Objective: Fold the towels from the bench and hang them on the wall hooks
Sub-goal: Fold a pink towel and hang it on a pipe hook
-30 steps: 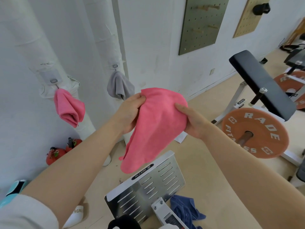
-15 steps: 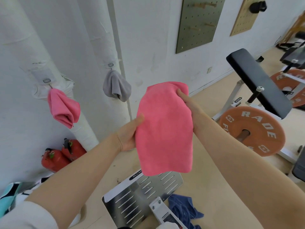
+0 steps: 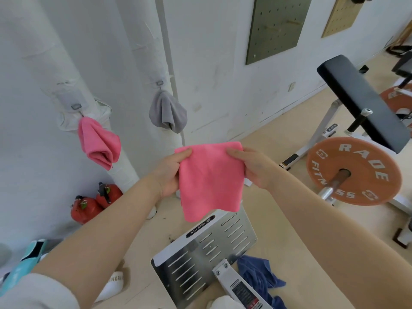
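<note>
I hold a folded pink towel [image 3: 210, 181] out in front of me at chest height. My left hand [image 3: 170, 173] pinches its upper left corner and my right hand [image 3: 254, 167] pinches its upper right corner, so it hangs flat as a rough square. On the white wrapped pipes ahead, another pink towel [image 3: 98, 144] hangs from a hook [image 3: 75, 106] on the left, and a grey towel [image 3: 167, 112] hangs from a second hook [image 3: 159, 83]. A blue towel [image 3: 259, 277] lies crumpled on the floor below my right forearm.
A slotted metal footplate [image 3: 207, 248] of a machine stands just under the towel. A black padded bench [image 3: 361, 103] with an orange weight plate [image 3: 354, 171] is at right. Two red fire extinguishers [image 3: 93, 205] lie by the pipes. Pegboards [image 3: 275, 25] hang on the wall.
The towel went from a loose drape to a neat folded square. My left hand moved up to the top left corner, and both hands lowered and levelled the top edge.
</note>
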The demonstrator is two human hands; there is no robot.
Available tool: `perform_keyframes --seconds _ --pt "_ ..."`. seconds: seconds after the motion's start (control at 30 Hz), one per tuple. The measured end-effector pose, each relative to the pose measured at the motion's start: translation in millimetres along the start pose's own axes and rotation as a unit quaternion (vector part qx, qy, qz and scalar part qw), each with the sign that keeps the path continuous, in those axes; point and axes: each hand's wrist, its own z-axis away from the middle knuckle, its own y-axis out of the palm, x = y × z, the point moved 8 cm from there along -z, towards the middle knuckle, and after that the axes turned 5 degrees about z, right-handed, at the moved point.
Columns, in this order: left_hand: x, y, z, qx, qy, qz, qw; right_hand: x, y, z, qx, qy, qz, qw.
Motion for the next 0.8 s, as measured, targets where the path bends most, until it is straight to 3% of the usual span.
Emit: perform_keyframes --seconds 0.17,0.43,0.6,0.8 --pt "-3.3 -9.0 1.9 0.029 0.027 -0.017 0.999 8.0 8.6 -4.4 -0.001 -0.031 -0.142 0.989" --pt "14.9 -4.8 23.3 0.171 0.017 0.020 0.985 -6.9 14.4 -13.9 -0.111 0.025 -0.147 0.983" --pt "17.4 -17.8 28.7 0.085 0.000 0.029 0.996 -24.0 16.3 -7.7 -0.105 0.083 -0.140 0.981" --pt "8.2 -16.5 27.0 0.085 -0.057 0.204 0.974 -34.7 29.8 13.4 -0.051 0.090 0.025 0.994"
